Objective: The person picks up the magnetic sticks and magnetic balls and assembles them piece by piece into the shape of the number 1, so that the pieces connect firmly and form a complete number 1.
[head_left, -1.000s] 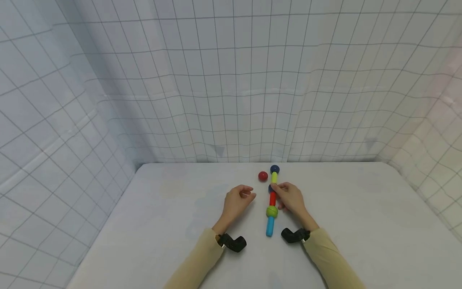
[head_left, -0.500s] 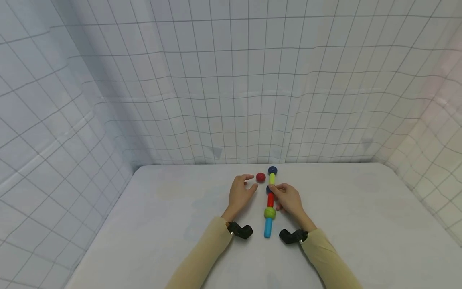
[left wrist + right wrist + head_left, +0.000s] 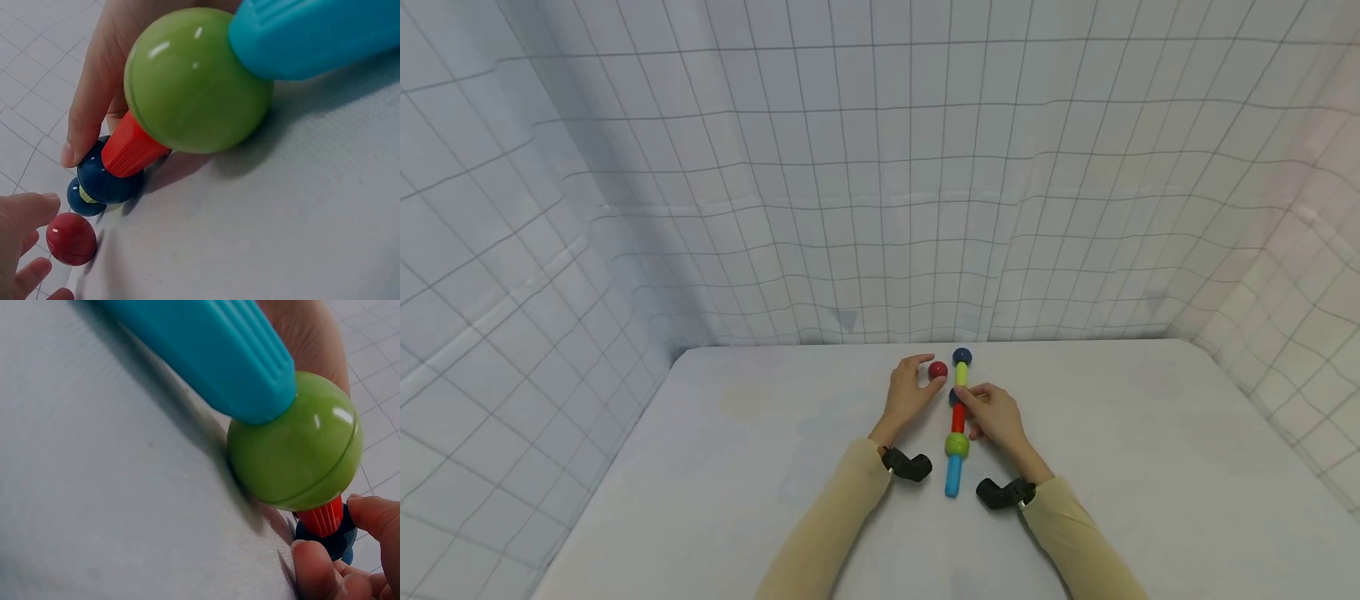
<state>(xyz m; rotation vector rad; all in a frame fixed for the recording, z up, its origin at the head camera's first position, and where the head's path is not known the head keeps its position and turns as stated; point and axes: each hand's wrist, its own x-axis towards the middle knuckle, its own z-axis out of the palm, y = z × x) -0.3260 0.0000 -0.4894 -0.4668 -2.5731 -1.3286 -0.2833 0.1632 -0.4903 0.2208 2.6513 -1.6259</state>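
Note:
A straight chain of toy balls and rods lies on the white table. From near to far in the head view it runs light blue rod (image 3: 953,477), green ball (image 3: 957,445), red rod (image 3: 958,419), dark blue ball (image 3: 103,175), yellow rod (image 3: 961,375) and another dark blue ball (image 3: 962,356). My right hand (image 3: 997,417) pinches the nearer dark blue ball between thumb and fingers, partly covering it. Left of the chain's far end sits a loose red ball (image 3: 937,368). My left hand (image 3: 906,397) reaches around it, thumb and fingers spread; whether they touch it I cannot tell.
The white table (image 3: 760,467) ends at a back edge just beyond the far dark blue ball. White grid-patterned curtains (image 3: 880,208) stand behind and at both sides. A black wrist camera (image 3: 907,465) is strapped to the left wrist, another black camera (image 3: 1000,493) to the right.
My left hand has moved forward and right to the red ball, its thumb and fingers spreading apart. My right hand has kept its pinch on the dark blue ball.

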